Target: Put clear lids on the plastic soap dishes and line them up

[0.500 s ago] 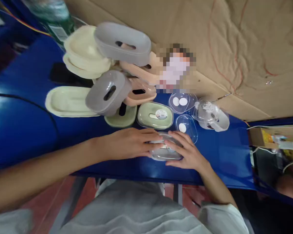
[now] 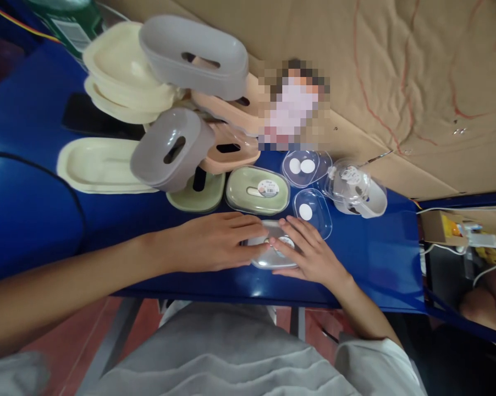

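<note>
A grey box with a clear lid and a round label lies on the blue table near its front edge. My left hand grips its left end, fingers over the lid. Around the right end are the fingers of my right hand, the thumb on the near side. Just behind the box sits a green box with a clear lid and a label. A clear lid with a white sticker lies behind my right hand.
Grey, peach and cream plastic parts pile up at the back left. More clear lids and a light grey box stand at the back right. A cable crosses the left side.
The view has shifted slightly, so the items at the left appear further left and higher. Both hands stay on the grey box, their fingers in slightly different places.
</note>
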### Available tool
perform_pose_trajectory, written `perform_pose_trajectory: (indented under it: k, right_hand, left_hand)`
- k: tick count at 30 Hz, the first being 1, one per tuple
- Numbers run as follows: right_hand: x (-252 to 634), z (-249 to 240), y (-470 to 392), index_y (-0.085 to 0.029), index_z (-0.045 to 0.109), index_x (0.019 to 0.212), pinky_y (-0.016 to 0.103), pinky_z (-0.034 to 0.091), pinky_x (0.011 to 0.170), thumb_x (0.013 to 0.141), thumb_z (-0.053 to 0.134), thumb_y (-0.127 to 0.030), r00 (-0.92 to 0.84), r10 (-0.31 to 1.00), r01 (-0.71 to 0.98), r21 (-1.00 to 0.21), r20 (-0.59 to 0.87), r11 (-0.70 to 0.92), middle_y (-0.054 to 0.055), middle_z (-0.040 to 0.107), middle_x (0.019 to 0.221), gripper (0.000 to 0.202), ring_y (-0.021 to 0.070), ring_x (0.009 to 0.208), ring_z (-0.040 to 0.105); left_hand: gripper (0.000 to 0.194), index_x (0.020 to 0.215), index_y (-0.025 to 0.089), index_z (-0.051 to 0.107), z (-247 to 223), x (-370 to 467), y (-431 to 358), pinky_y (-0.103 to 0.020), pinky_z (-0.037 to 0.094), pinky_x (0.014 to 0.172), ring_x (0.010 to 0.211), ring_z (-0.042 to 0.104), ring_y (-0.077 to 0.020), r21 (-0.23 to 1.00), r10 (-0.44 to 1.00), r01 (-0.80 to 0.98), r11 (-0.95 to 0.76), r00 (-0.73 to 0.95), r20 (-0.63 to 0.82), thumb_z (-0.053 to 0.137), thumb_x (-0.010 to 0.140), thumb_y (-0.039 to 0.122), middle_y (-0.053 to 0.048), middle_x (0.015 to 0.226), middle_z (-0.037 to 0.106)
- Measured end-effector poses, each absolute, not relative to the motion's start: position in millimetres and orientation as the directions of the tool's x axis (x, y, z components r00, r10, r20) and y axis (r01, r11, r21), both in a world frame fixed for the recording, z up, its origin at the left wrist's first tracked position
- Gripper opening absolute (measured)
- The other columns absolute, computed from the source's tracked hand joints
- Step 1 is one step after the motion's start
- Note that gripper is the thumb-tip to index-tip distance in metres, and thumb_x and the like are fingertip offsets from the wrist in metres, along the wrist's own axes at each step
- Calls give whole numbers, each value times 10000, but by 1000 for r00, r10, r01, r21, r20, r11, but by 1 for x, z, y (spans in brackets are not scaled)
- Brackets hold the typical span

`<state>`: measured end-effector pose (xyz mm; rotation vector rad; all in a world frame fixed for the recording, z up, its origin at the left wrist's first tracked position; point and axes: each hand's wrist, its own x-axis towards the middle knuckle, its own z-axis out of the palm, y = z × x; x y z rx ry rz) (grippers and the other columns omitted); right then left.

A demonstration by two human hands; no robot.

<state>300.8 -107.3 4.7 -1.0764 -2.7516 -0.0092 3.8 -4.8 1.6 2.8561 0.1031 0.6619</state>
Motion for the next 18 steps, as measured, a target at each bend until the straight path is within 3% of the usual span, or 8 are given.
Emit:
perform_pose_trajectory:
  k: [6, 10, 14, 18]
  right_hand:
    - [305, -8, -104, -243, 618, 1511, 551, 500, 1213, 964, 732, -633, -716, 648, 652, -81, 261, 754, 177, 615, 1557, 681, 360, 1568, 451]
    - [304, -9, -104, -255, 614, 1524, 546, 528, 1175, 969, 738, -611, -707, 662, 655, -124, 250, 746, 166, 598, 1580, 671, 366, 1537, 491]
    - [311, 11, -105, -240, 521, 1611, 543, 563, 1133, 946, 780, -577, -659, 690, 644, -251, 299, 723, 172, 631, 1541, 789, 367, 1490, 550]
    - [341, 50, -114, -242, 540, 1603, 586, 590, 1096, 930, 787, -567, -531, 761, 657, -386, 373, 648, 160, 653, 1509, 787, 392, 1384, 646]
  left_hand:
    - [304, 1353, 214, 677, -3, 3, -5, -393, 567, 1087, 1273, 658, -255, 245, 115, 13, -969, 906, 408, 604, 1066, 284, -113, 1332, 713]
    - [310, 1339, 215, 676, -5, 4, -5, -407, 556, 1124, 1264, 663, -255, 296, 132, 7, -955, 906, 403, 637, 1052, 327, -113, 1333, 705]
    - [584, 1465, 186, 605, -4, 5, -4, -450, 567, 1127, 1326, 648, -304, 350, 139, -38, -936, 874, 465, 653, 1020, 562, -177, 1411, 665]
    - [683, 1591, 183, 486, -2, 6, -5, -441, 582, 1113, 1390, 627, -317, 285, 142, -2, -959, 863, 485, 614, 1042, 567, -230, 1583, 545]
